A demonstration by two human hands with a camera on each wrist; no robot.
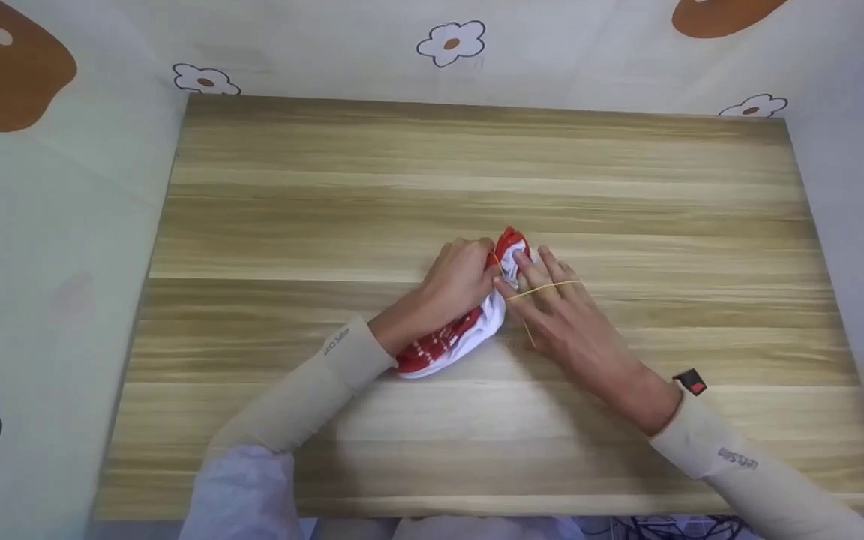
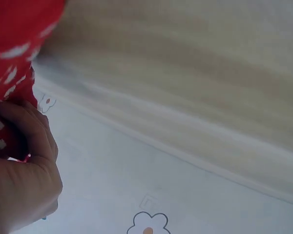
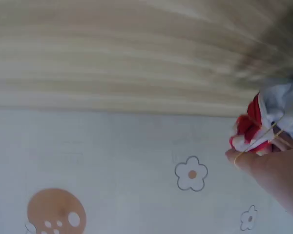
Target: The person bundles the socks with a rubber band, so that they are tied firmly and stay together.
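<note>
A red-and-white patterned cloth, apparently a rolled or folded sock point(image 1: 447, 341), lies slantwise near the table's middle. My left hand point(image 1: 456, 279) grips it around its middle, fingers curled over the red side. In the left wrist view, the white-marked red fabric of the sock point(image 2: 12, 53) fills the upper left. A thin yellow rubber band point(image 1: 543, 288) stretches across the fingers of my right hand point(image 1: 578, 322), which are spread and fairly straight. Those fingertips touch the sock's far end. In the right wrist view, strands of the band cross the bunched sock point(image 3: 254, 124) beside the thumb.
Both hands work over a wood-grain table point(image 1: 312, 202). Pale walls point(image 1: 327, 52) printed with flowers and brown shapes stand behind it and at both sides. Dark cables point(image 1: 679, 527) show below the front edge.
</note>
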